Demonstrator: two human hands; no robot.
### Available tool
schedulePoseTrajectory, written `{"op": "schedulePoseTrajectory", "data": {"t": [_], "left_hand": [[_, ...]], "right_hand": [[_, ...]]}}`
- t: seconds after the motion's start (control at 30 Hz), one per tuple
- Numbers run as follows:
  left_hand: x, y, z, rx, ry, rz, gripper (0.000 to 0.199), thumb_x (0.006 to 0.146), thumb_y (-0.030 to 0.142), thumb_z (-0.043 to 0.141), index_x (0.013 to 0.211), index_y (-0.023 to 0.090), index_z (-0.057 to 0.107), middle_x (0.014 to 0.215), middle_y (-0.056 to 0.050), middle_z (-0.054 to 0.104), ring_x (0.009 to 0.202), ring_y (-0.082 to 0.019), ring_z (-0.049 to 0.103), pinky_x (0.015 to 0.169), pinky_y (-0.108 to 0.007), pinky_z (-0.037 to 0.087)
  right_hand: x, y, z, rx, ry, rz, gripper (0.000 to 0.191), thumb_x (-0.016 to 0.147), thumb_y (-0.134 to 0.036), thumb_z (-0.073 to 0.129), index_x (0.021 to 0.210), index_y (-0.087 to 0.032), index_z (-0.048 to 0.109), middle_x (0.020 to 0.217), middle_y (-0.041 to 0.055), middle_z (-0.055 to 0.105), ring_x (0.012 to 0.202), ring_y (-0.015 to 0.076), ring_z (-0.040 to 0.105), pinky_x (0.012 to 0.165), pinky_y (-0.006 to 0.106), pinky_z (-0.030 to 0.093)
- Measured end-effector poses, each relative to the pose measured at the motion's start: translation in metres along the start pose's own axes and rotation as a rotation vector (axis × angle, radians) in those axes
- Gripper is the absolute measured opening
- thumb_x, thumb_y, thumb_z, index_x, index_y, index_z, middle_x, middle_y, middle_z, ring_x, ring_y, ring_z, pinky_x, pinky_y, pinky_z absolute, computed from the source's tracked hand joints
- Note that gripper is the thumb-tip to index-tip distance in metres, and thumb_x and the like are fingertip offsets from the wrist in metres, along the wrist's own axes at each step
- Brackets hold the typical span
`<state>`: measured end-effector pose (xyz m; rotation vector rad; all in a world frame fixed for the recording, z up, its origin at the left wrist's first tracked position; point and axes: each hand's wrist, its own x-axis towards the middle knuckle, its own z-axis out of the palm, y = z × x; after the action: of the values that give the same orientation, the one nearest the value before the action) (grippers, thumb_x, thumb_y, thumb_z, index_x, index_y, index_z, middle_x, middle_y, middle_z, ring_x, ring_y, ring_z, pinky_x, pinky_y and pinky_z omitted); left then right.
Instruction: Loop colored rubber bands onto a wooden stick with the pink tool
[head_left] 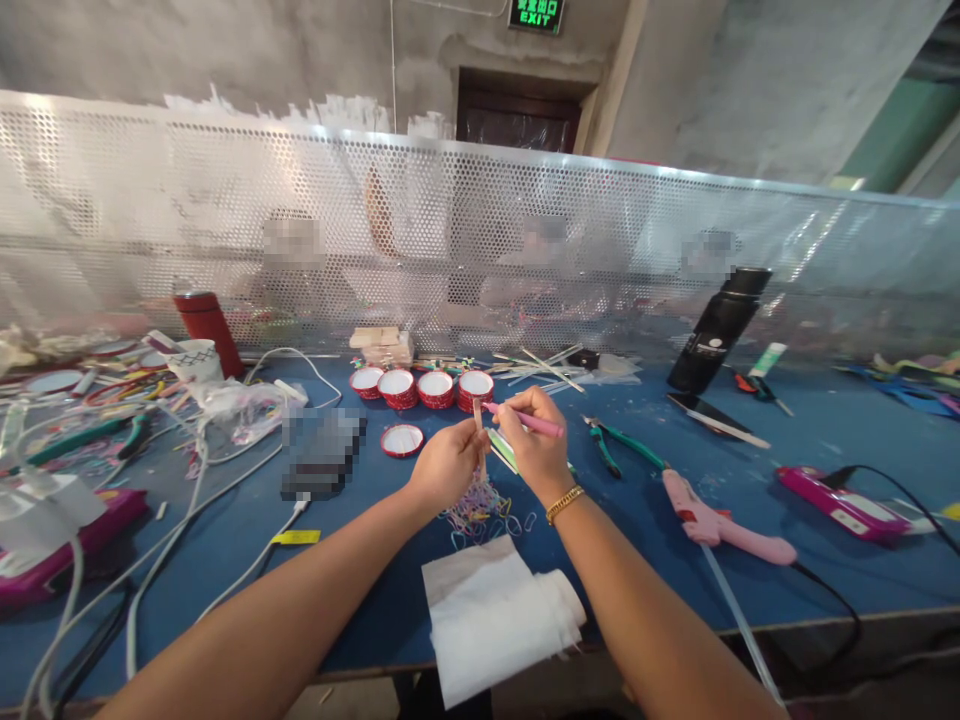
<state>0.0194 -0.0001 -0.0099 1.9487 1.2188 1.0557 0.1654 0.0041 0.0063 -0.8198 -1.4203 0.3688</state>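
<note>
A thin flat wooden stick (477,410) stands upright in my left hand (448,466), pinched between thumb and fingers. My right hand (541,452) is closed around a pink pen (538,423), whose tip is at the upper part of the stick. Just beyond both hands, several stacks of red-rimmed round lids (436,388) with white insides stand in a row. One single lid (403,440) lies nearer, left of my hands. Under the hands is a pile of colourful small clips (480,508), partly hidden. A green-and-white strip (501,450) shows behind my right hand.
A roll of white sheeting (502,615) lies at the front edge. To the right are pliers (604,448), a pink glue gun (716,525) and a black bottle (716,335). Cables, a phone (322,452) and a red flask (210,332) are left. A perforated metal screen (427,250) stands behind.
</note>
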Motion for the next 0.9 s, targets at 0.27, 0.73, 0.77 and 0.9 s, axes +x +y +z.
{"op": "schedulePoseTrajectory", "data": {"t": [0.27, 0.73, 0.77, 0.9], "left_hand": [[-0.0008, 0.0009, 0.0003, 0.011, 0.000, 0.002, 0.037, 0.096, 0.046, 0.039, 0.073, 0.020, 0.049, 0.061, 0.003, 0.054, 0.055, -0.012, 0.045, 0.053, -0.026, 0.031], [-0.0016, 0.0042, -0.0012, 0.024, -0.005, 0.008, 0.034, 0.096, 0.043, 0.040, 0.074, 0.020, 0.050, 0.061, 0.003, 0.053, 0.056, -0.012, 0.046, 0.054, -0.025, 0.032], [-0.0014, 0.0040, -0.0012, 0.022, -0.005, 0.009, 0.034, 0.096, 0.043, 0.040, 0.073, 0.020, 0.049, 0.061, 0.003, 0.053, 0.056, -0.012, 0.045, 0.054, -0.025, 0.031], [-0.0012, 0.0041, -0.0011, 0.011, -0.005, -0.019, 0.034, 0.095, 0.044, 0.039, 0.074, 0.020, 0.051, 0.061, 0.003, 0.053, 0.054, -0.012, 0.045, 0.052, -0.026, 0.031]], "right_hand": [[0.0003, -0.0007, 0.0001, -0.005, 0.000, -0.004, 0.016, 0.086, -0.027, 0.062, 0.072, -0.022, 0.057, 0.070, -0.0002, 0.064, 0.070, 0.0176, 0.062, 0.070, 0.031, 0.049], [0.0002, -0.0009, -0.0002, -0.005, -0.005, -0.032, 0.015, 0.086, -0.028, 0.061, 0.073, -0.022, 0.057, 0.069, -0.0009, 0.064, 0.070, 0.0169, 0.062, 0.070, 0.030, 0.049], [0.0002, -0.0007, -0.0002, -0.012, -0.006, -0.035, 0.015, 0.086, -0.028, 0.061, 0.073, -0.022, 0.057, 0.069, -0.0008, 0.064, 0.070, 0.0169, 0.062, 0.069, 0.030, 0.049], [0.0005, -0.0002, -0.0006, -0.003, 0.018, -0.006, 0.016, 0.086, -0.028, 0.062, 0.072, -0.022, 0.057, 0.067, -0.0011, 0.063, 0.066, 0.0165, 0.061, 0.067, 0.030, 0.048]]}}
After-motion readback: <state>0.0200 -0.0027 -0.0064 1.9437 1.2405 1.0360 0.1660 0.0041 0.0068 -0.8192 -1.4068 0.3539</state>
